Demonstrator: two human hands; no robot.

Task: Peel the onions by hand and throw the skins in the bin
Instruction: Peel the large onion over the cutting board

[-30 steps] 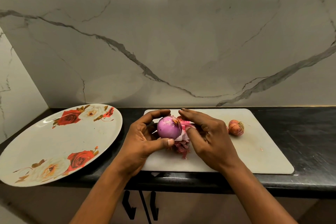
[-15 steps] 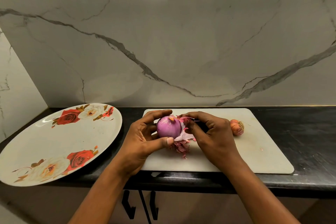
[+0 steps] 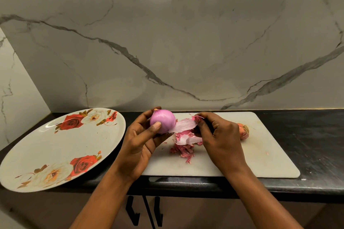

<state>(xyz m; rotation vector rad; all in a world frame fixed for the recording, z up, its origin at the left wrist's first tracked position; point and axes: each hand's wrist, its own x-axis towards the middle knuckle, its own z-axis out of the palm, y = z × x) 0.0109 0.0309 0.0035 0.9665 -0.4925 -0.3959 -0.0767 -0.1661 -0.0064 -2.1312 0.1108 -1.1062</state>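
On the black worktop (image 3: 316,135), beside a rose-patterned plate (image 3: 61,154) and above a white board (image 3: 260,158), the left grip (image 3: 143,141) curls round a smooth, probably slippery onion (image 3: 162,121); the right grip (image 3: 217,135) pinches its papery skin strip (image 3: 183,126), likely to tear unless held near the base. Loose skins (image 3: 183,149) lie below.

Left grip (image 3: 141,141), right grip (image 3: 221,135), both tight.

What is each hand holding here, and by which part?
The left hand grips the onion round its sides, thumb on the front. The right hand pinches the free end of a skin strip that runs to the onion's underside.
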